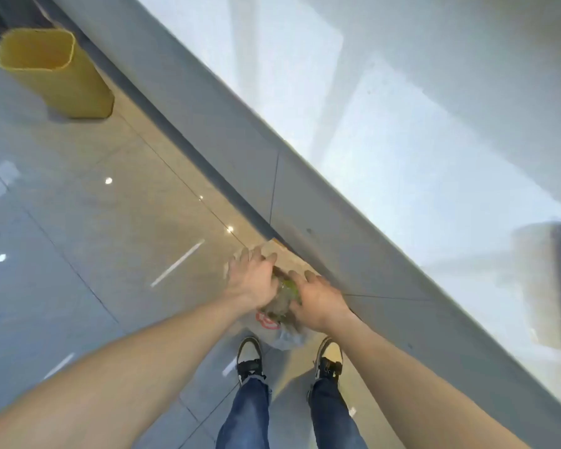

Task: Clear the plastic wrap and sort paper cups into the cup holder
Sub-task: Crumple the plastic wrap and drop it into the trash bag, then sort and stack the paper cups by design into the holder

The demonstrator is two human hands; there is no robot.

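Plastic wrap (280,298) bunched between left hand (251,280), right hand (318,299) (fingers curled, gripping it) over floor (78,222)

Open floor (88,228) lies left (yellow bin (54,71) far off); counter (402,140) blocks the right.

Yellow bin (54,72), clear plastic wrap (282,303) with red print, blue jeans (250,413), black-and-white shoes (249,358), grey glossy floor tiles (78,222)

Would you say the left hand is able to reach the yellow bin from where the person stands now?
Probably not. The left hand is busy on the crumpled plastic wrap with the right hand, and the yellow bin stands well off across open floor; nothing blocks it, but a step seems needed.
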